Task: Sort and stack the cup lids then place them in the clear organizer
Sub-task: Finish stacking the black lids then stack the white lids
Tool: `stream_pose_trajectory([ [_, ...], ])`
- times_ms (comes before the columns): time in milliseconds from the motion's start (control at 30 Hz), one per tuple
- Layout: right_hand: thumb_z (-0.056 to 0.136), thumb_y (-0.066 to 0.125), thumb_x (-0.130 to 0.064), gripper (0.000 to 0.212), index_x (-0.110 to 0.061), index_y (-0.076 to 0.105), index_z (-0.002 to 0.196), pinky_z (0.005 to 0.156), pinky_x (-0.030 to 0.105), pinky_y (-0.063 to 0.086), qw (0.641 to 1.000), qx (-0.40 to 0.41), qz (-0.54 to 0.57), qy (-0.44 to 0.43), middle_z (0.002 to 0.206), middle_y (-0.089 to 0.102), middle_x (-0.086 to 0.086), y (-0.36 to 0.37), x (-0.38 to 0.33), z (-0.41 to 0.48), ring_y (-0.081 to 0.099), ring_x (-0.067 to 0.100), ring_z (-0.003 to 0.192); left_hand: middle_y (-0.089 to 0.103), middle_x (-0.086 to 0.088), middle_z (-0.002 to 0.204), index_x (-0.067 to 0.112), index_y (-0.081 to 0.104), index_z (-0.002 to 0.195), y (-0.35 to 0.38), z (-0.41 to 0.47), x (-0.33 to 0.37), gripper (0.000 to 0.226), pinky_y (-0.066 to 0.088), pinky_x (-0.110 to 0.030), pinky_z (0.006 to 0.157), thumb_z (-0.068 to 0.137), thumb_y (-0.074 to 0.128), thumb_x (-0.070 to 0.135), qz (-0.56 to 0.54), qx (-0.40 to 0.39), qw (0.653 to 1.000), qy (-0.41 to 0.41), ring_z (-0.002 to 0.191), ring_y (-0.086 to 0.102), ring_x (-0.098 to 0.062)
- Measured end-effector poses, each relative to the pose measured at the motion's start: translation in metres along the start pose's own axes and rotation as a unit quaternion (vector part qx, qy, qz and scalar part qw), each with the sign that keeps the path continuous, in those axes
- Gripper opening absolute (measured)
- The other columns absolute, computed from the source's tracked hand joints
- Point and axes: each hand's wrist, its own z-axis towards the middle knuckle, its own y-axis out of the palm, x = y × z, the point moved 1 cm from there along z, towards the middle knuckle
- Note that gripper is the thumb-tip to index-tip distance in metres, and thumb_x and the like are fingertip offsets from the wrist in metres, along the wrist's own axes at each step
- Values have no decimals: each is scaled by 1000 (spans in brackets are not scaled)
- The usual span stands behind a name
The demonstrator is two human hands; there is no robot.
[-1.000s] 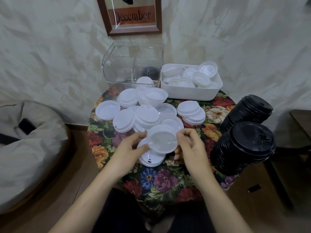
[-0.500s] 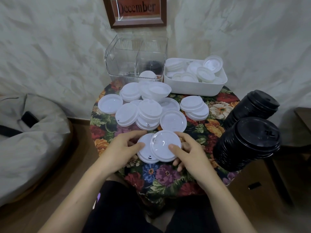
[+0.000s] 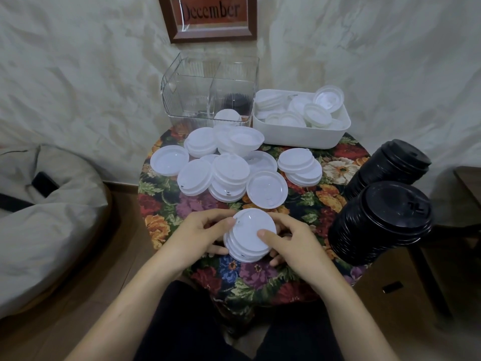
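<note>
White plastic lids, a small stack (image 3: 248,237) of them, are held just above the near edge of the floral-clothed surface (image 3: 335,201) in the head view. The stacking step is judged to be in hand, with the top lid being seated and squared on those beneath. The stack is gripped from both sides. The left hand (image 3: 200,235) is curled against its left rim, and the right hand (image 3: 294,243) is curled round the right rim with the thumb laid on the top lid. The fingers (image 3: 283,221) of that hand are wrapped round the far edge and underside. Many loose lids (image 3: 229,173) are spread farther back, so more gathering is called for next. Rims should be aligned before the stack is carried to the clear organizer (image 3: 208,92) at the rear, well apart from the hands.
</note>
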Motion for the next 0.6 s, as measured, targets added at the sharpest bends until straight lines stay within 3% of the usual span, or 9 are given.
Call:
stream_pose_trajectory([
  [100,96,73,-40,49,-33,58,142,70,40,62,996,13,-93,-2,113,51,-11,1,2,-1,67,16,63,76,7,118,24,73,125,-1,0,-1,26,62,-29,77,100,67,19,-10,1,1000,2,107,74,-15],
  [167,95,71,-47,54,-37,55,145,75,45,62,990,21,-141,-12,113,48,-19,2,3,-2,66,13,70,76,9,121,25,71,129,-2,1,-1,30,63,-34,79,100,68,18,5,0,1000,7,109,73,-16],
  [233,93,68,-53,59,-44,50,148,86,48,58,984,25,-175,-28,116,48,-22,3,3,-3,62,9,83,75,14,119,27,69,133,-4,2,-3,33,62,-41,88,100,69,23,88,15,995,35,107,73,-17],
  [333,93,66,-57,62,-52,42,150,88,38,52,978,25,-202,-52,120,47,-25,4,2,-5,56,2,87,73,25,119,32,70,133,-7,2,-4,34,54,-38,101,99,69,34,200,46,976,68,110,68,0],
  [467,80,73,-68,86,-51,35,155,94,34,49,967,-17,-247,-53,131,39,-33,2,-1,-7,58,-1,91,77,19,102,45,71,124,-6,-1,-6,25,57,-36,87,101,65,36,255,69,960,91,91,73,-9],
  [533,77,76,-69,101,-46,25,161,101,33,43,954,-40,-292,-54,148,28,-33,1,-1,-7,53,4,111,75,23,90,45,71,125,-4,-3,-7,25,54,-32,79,101,63,39,283,78,950,102,81,70,-5],
  [600,81,76,-66,104,-41,19,164,104,31,34,946,-39,-318,-50,157,21,-31,1,-3,-7,43,8,134,71,32,94,41,69,129,-2,-3,-6,28,51,-29,80,102,61,39,322,89,936,112,84,65,2],
])
